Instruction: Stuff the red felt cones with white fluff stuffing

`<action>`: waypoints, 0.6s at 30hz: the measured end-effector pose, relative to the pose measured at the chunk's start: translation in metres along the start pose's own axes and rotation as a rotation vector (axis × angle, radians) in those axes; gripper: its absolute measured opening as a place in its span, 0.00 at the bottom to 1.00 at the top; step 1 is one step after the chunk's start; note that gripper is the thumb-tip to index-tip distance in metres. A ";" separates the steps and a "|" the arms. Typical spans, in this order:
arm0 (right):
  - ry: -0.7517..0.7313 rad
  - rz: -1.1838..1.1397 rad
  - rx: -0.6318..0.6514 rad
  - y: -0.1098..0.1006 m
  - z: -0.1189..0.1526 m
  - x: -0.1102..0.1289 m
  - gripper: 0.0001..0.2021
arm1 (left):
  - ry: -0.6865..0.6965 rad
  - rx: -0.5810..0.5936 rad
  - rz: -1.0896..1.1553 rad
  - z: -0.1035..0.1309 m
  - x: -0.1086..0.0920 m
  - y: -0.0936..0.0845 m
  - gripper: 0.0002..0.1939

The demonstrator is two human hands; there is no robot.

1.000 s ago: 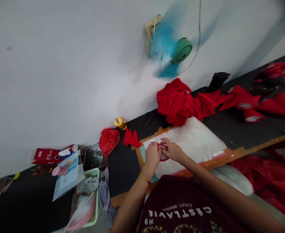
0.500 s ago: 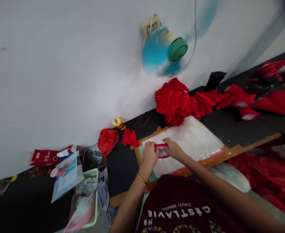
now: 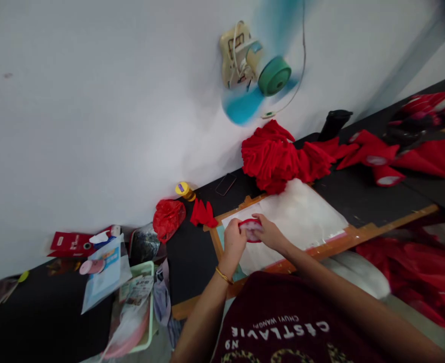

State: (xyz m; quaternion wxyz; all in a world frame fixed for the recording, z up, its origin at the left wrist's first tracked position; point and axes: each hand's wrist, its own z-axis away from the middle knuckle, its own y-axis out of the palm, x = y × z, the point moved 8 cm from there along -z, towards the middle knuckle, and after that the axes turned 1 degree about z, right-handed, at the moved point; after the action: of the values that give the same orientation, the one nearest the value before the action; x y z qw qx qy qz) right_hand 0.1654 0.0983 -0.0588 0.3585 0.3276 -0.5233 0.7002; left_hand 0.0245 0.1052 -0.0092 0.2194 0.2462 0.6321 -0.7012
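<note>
Between my two hands is a small red fabric piece with a pale inside (image 3: 251,231), its red edge stretched into an oval opening that faces me. My left hand (image 3: 234,239) pinches its left edge. On the opposite side my right hand (image 3: 268,233) grips the rim, with its fingers partly over the pale inside. Both hands are above a white sheet (image 3: 298,217) on the black table. Beyond them lies a heap of red fabric pieces (image 3: 271,156).
A small red cloth piece (image 3: 203,214), a phone (image 3: 226,184), a yellow-lidded jar (image 3: 185,191) and a red plastic bag (image 3: 168,220) lie to the left. A wall fan (image 3: 274,75) spins above. Red cone-shaped pieces (image 3: 427,159) lie right. A light-green basket (image 3: 149,312) stands lower left.
The opening of the red fabric piece has widened and tilted toward me, showing more of the pale inside. My hands keep hold of it and have risen slightly.
</note>
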 end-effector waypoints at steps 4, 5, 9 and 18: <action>0.041 0.005 0.011 -0.004 0.001 -0.005 0.26 | -0.128 0.043 0.098 -0.001 0.018 0.006 0.11; 0.039 0.013 0.010 -0.005 0.001 -0.005 0.26 | -0.137 0.060 0.104 0.000 0.020 0.007 0.11; -0.036 0.122 0.048 -0.005 0.001 0.004 0.25 | -0.029 0.108 0.065 0.002 0.009 0.007 0.20; -0.106 0.197 0.135 0.007 0.002 0.015 0.27 | 0.033 0.138 -0.066 -0.001 -0.004 0.004 0.17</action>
State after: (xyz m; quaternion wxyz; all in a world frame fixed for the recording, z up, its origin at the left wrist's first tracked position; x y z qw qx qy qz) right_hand 0.1523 0.0972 -0.0495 0.2372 0.3344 -0.5229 0.7473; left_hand 0.0302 0.1055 -0.0092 0.1684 0.2513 0.5935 -0.7458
